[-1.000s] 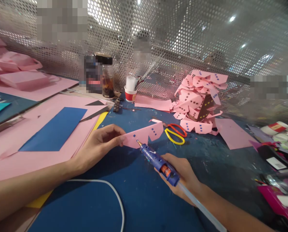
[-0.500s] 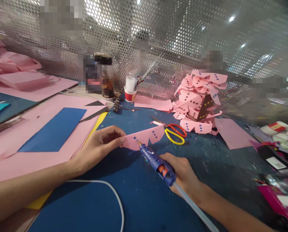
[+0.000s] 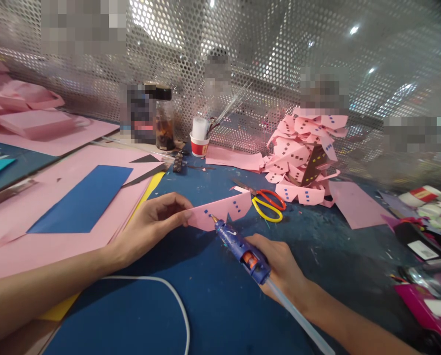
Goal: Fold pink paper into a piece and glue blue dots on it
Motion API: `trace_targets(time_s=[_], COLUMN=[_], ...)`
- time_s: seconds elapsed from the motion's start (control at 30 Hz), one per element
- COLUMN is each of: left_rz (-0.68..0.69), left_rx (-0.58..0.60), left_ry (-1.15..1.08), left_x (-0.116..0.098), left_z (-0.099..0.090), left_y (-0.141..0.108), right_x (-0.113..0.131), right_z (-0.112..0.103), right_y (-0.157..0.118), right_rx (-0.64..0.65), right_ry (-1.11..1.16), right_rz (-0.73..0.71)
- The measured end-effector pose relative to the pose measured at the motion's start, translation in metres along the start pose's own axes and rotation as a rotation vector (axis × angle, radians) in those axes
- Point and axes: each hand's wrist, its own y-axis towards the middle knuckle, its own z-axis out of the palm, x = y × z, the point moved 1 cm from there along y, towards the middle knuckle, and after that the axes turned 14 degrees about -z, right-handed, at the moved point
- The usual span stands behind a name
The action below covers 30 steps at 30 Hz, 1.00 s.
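Between thumb and fingers, my left hand [image 3: 161,217] pinches the left end of a pink paper piece [image 3: 200,216]. Small blue squares are stuck on that piece, and a notch cuts into its lower edge. My right hand [image 3: 279,264] is wrapped round a blue hot glue gun [image 3: 238,246]. The gun's nozzle points at the paper, close to the squares on the left; whether it touches cannot be told. A long clear glue stick [image 3: 297,315] sticks out of the gun's back end. Just beyond the paper lie scissors [image 3: 267,209] with red and yellow handles.
A heap of pink cut pieces [image 3: 297,153] stands at the back right, beside a pink sheet [image 3: 356,204]. A paper cup [image 3: 199,145] and a jar [image 3: 164,121] stand near the mesh wall. Blue card [image 3: 83,202] lies on pink sheets at left. A white cable [image 3: 176,296] curves in front.
The glue gun's nozzle has shifted very slightly to the right along the pink paper. Both hands keep their grips and hardly move.
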Motion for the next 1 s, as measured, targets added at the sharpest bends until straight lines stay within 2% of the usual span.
trace_targets(time_s=[1.0], left_rz=[0.026], left_rx=[0.004], left_ry=[0.01], left_x=[-0.0006], left_z=[0.0004], left_y=[-0.0003], right_x=[-0.0048], right_z=[0.0046], right_y=[-0.0029], right_rx=[0.003], right_ry=[-0.007], right_rz=[0.003])
